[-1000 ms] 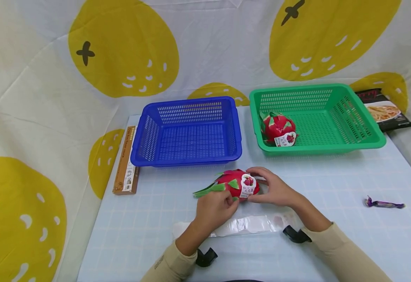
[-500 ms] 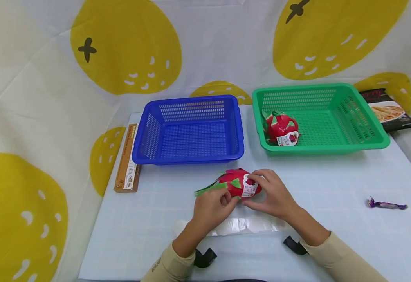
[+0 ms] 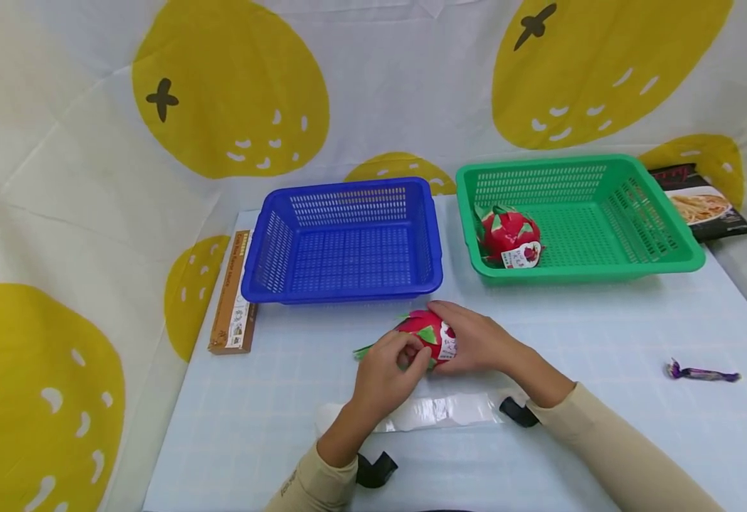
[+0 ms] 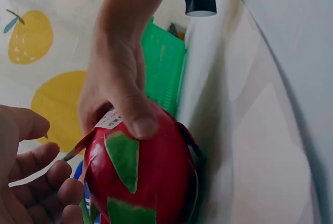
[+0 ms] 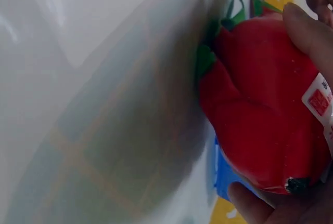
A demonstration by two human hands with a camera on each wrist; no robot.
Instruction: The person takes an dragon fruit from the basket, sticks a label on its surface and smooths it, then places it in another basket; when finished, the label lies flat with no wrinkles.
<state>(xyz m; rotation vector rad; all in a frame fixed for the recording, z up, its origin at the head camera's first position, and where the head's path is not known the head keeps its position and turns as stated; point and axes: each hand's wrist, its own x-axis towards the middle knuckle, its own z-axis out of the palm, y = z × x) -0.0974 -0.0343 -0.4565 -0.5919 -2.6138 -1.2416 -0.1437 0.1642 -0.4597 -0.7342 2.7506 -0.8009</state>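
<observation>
A red dragon fruit [image 3: 426, 331] with green scales and a white sticker lies in front of the blue basket, its leafy end pointing left. My right hand [image 3: 472, 340] grips its right end, with the thumb on the near side and the fingers over the far side; in the left wrist view that thumb presses the skin beside the sticker [image 4: 109, 119]. My left hand [image 3: 386, 373] is at the fruit's near left side. Its loosely bent fingers [image 4: 39, 169] stand by the scale tips, and I see nothing pinched between them. Another dragon fruit [image 3: 509, 233] sits in the green basket.
The blue basket [image 3: 348, 294] and green basket [image 3: 594, 270] stand at the back. A brown box [image 3: 229, 306] is at left, a black food packet [image 3: 700, 203] behind right, a purple-wrapped stick [image 3: 703, 372] at right. A shiny clear strip [image 3: 440, 412] lies in front of the hands.
My right hand has gone from touching the sticker's edge to a fuller grip around the fruit's right end. The left hand has shifted slightly, its fingers higher over the fruit.
</observation>
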